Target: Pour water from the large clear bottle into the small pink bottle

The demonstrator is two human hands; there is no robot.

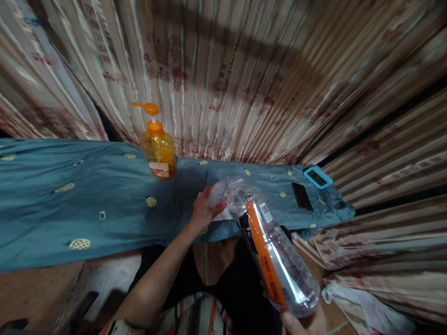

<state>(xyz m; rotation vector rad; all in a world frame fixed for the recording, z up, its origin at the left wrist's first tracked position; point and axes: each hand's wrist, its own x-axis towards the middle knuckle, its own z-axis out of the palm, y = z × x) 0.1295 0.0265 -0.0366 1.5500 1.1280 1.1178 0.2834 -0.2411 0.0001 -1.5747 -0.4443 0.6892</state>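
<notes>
A large clear plastic bottle [275, 251] slants over the person's lap, its neck end up and to the left at the near edge of the surface, its rounded base down to the right. Its thin, glossy wall is ribbed around the body and catches a bright streak of light toward the base. A label [260, 246] runs lengthwise along it, an orange band with dark lettering beside a black part, and a white barcode [266, 212] sits near the shoulder. The fingers of the right hand [300, 323] grip the base, the thumb pressed on its side. At the neck end, the left hand [204, 204] has its fingers closed around a crumpled-looking clear plastic piece [225, 190] with a touch of pink; glare makes it hard to tell whether this joins the bottle. Just behind lies a white sheet [223, 215] on the blue-green pineapple-print cloth [115, 200] covering the surface. Farther back on the left stands an amber pump bottle [160, 151]; to the right lie a dark phone [302, 197] and a blue-framed device [317, 177], before pleated curtains [226, 83].
</notes>
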